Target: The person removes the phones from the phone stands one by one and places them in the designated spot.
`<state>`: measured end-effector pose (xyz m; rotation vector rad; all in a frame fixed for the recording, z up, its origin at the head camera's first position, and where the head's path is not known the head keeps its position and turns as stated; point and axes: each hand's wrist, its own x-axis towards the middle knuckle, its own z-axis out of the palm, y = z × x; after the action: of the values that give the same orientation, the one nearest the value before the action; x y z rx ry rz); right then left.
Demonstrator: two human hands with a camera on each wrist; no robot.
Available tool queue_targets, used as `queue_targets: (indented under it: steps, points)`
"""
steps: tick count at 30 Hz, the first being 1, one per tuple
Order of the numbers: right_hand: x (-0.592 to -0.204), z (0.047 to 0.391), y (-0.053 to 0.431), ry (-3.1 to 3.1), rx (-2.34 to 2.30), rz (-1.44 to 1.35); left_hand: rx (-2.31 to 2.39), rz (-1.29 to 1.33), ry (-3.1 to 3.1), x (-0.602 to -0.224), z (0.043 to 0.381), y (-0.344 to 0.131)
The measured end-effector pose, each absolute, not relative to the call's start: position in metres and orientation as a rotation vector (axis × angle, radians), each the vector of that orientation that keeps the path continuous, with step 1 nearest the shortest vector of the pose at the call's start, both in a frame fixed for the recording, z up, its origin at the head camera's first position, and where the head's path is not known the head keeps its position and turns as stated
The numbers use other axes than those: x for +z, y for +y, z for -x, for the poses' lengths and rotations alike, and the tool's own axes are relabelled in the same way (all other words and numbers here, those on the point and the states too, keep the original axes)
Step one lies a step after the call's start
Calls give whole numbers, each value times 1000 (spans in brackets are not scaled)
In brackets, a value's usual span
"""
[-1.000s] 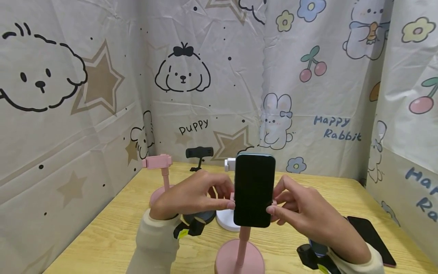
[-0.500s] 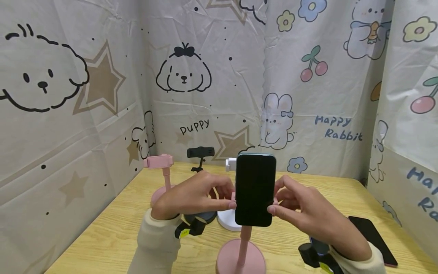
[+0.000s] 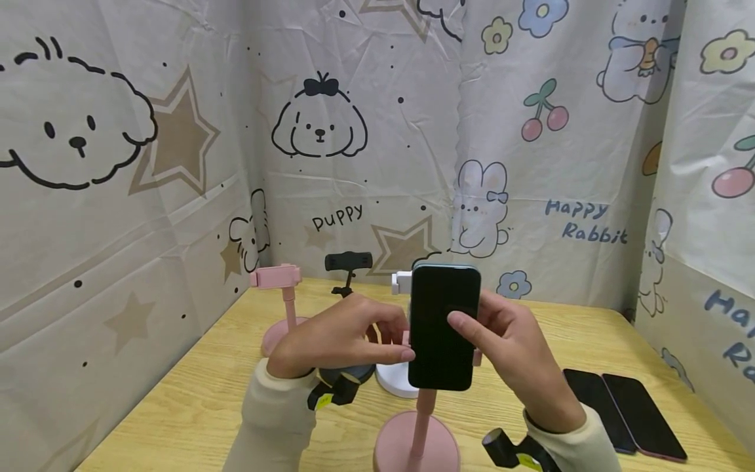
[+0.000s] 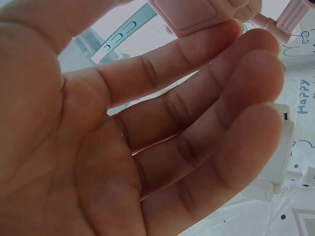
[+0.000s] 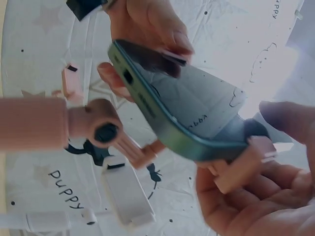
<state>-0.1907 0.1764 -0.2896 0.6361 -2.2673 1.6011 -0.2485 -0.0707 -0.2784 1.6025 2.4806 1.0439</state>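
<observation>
A smartphone point(image 3: 436, 334) stands upright in the holder of a pink phone stand point(image 3: 417, 429), its dark screen facing the head camera. At the phone's left edge, my left hand point(image 3: 348, 335) pinches the holder's pink clamp, the thumb in front and the fingers behind. In the left wrist view, the index finger lies against that clamp point(image 4: 192, 17). My right hand point(image 3: 519, 351) grips the phone's right side, thumb on the screen and fingers behind. The right wrist view shows the phone's green-blue edge point(image 5: 197, 147) and the right clamp point(image 5: 246, 169) beside those fingers.
Two more phones lie at the right on the wooden table point(image 3: 177, 406): one inner phone point(image 3: 601, 410) and one outer phone point(image 3: 645, 419). Behind the hands stand another pink stand point(image 3: 276, 278), a black stand point(image 3: 348, 261) and a white stand point(image 3: 396, 381). Printed curtains point(image 3: 354, 190) enclose the table.
My right hand has left the right clamp and shifted up, its thumb now on the screen. The left hand keeps its hold. The inner phone on the table has come into fuller view.
</observation>
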Motion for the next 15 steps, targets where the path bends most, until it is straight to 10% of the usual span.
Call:
queue_targets:
  steps: [15]
  points:
    - [-293,192,166,-2155,1586,-592,1032,-1623,2472,-280,250,-70]
